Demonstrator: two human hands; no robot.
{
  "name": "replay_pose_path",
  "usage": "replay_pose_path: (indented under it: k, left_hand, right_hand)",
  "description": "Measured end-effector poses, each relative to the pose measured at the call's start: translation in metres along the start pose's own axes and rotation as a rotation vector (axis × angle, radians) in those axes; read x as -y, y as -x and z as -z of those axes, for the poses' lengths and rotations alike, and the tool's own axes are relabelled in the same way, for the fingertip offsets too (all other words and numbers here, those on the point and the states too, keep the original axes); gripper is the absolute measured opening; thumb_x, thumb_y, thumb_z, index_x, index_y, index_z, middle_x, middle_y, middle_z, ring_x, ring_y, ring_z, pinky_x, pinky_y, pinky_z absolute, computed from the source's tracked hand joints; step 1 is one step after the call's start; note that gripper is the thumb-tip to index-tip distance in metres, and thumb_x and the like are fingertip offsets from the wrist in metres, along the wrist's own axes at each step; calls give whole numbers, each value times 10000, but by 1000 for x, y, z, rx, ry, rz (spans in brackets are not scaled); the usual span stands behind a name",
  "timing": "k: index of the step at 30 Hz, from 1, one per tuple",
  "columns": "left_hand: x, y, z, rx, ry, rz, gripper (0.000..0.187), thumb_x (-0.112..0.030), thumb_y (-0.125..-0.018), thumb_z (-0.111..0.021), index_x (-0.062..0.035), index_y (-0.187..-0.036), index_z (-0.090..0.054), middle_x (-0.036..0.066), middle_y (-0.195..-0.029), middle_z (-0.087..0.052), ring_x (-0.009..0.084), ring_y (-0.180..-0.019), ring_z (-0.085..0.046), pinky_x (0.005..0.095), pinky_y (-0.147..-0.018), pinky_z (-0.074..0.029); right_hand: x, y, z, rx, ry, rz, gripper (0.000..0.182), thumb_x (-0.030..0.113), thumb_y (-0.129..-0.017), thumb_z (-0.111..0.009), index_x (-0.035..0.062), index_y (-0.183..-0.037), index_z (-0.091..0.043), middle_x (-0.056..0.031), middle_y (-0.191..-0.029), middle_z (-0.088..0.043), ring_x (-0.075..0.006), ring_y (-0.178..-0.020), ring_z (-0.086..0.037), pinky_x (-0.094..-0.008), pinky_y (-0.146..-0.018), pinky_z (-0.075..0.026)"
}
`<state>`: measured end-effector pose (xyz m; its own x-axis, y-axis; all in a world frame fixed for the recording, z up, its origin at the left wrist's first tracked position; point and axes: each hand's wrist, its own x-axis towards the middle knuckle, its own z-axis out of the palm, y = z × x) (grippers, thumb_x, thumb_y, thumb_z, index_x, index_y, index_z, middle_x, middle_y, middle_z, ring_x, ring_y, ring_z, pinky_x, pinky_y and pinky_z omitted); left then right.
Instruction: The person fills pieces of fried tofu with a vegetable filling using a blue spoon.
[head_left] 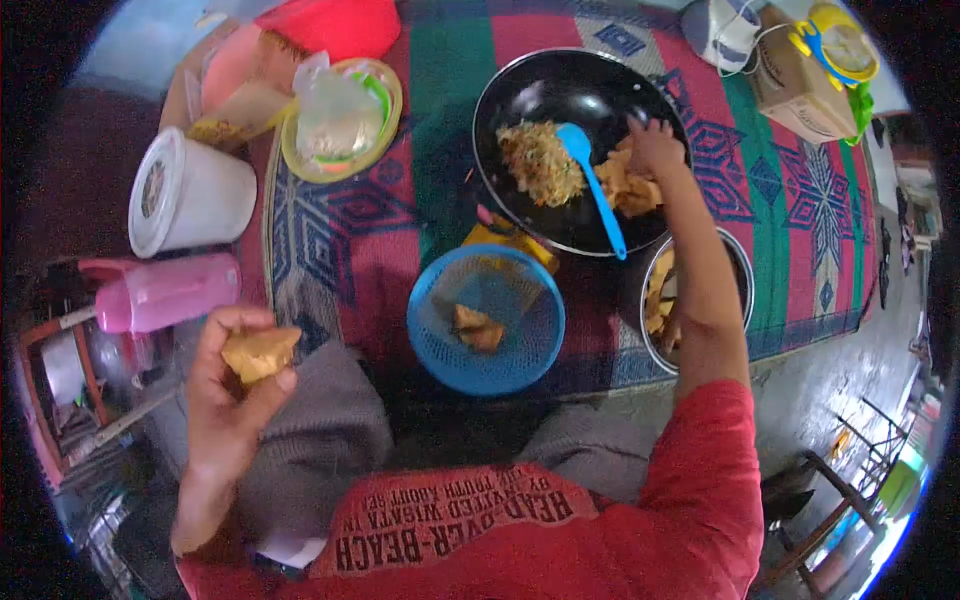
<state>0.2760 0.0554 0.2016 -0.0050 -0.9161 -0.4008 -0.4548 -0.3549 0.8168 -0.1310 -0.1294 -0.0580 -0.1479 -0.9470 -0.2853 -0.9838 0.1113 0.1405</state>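
Note:
My left hand [235, 385] is closed around a golden-brown fried tofu piece [262, 354], raised above my lap at the left. My right hand [658, 150] reaches into the black wok [560, 85], over a pile of fried tofu [630, 192] at its right side. The fingers of that hand look spread, though their undersides are hidden. A mound of chopped filling [540, 160] lies in the wok's left half, with a blue spoon [600, 195] resting beside it. Nearer to me, a blue strainer basket [425, 345] contains a few tofu pieces [478, 328].
A metal pot [742, 275] with more tofu stands under my right forearm. To the left are a white lidded bucket [205, 190], a pink jug [180, 290] and a yellow-rimmed bowl [290, 145] holding a plastic bag. A cardboard box [800, 95] sits back right on the patterned mat [450, 110].

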Motion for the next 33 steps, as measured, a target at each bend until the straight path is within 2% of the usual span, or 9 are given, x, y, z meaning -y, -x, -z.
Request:
replay_pose_path:
  k: [4, 6, 8, 10, 15, 22, 28, 29, 33]
  left_hand:
    - [3, -12, -2, 61, 27, -56, 412, 0, -694, -613, -60, -1055, -425, 8, -926, -496, 86, -849, -475, 213, -766, -370]
    - [1, -16, -5, 96, 45, -10, 407, -4, -700, -613, -57, -1057, -425, 8, -934, -493, 85, -860, -474, 213, -774, -368]
    - [2, -17, -6, 112, 100, -24, 412, -21, -701, -627, -55, -1058, -425, 7, -940, -491, 82, -867, -472, 212, -779, -365]
    - [3, -17, -5, 135, 74, -71, 416, -31, -700, -634, -56, -1059, -425, 7, -942, -490, 83, -874, -471, 210, -783, -361]
    - [1, -6, -2, 106, 89, -97, 404, -37, -699, -638, -65, -1045, -430, 2, -928, -487, 80, -848, -469, 209, -769, -363]
    - [2, 2, 1, 111, 134, -87, 409, -13, -689, -634, -75, -1036, -428, 1, -904, -490, 80, -831, -467, 207, -754, -367]
    - [3, 3, 3, 116, 139, -116, 414, 15, -684, -623, -73, -1037, -427, 8, -938, -491, 82, -850, -470, 210, -763, -368]
    - [4, 4, 4, 117, 129, -126, 416, 21, -682, -620, -72, -1038, -426, 10, -946, -491, 83, -857, -471, 211, -767, -368]
    - [8, 4, 7, 111, 122, -139, 418, 29, -682, -618, -70, -1039, -425, 10, -950, -491, 85, -862, -474, 214, -775, -368]
  right_hand:
    - [32, 61, 12, -161, -593, 751, 494, 119, -655, -611, 92, -1127, -470, -136, -1048, -518, -271, -994, -481, -363, -823, -406]
    - [77, 116, 15, 262, -941, 950, 507, 84, -659, -607, 47, -1140, -453, -123, -1092, -497, -246, -971, -498, -373, -812, -410]
    - [110, 145, -44, 210, -1175, 1333, 600, 132, -646, -657, 119, -1193, -411, -150, -1210, -401, -268, -1060, -452, -365, -873, -389]
    - [153, 190, -46, 231, -296, 1095, 574, 207, -693, -610, 180, -1220, -385, -175, -1242, -348, -338, -1120, -382, -404, -830, -430]
    - [197, 225, -110, 88, -204, 922, 416, 244, -775, -459, 182, -1181, -394, -199, -1239, -325, -437, -1008, -422, -457, -610, -505]
    - [205, 222, -144, 49, -407, 916, 322, 181, -697, -533, 104, -1005, -482, -190, -1166, -383, -393, -932, -465, -415, -536, -497]
    - [149, 169, -3, 707, -890, 743, 318, 63, -517, -621, 28, -824, -545, -146, -654, -530, -294, -652, -572, -405, -681, -479]
    - [127, 144, 8, 241, -797, 1071, 293, 100, -528, -636, 38, -798, -541, -156, -751, -538, -309, -741, -556, -405, -722, -452]
    - [31, 89, 14, -295, -596, 377, 604, 253, -521, -696, 67, -1049, -468, -193, -1018, -474, -347, -972, -457, -404, -817, -404]
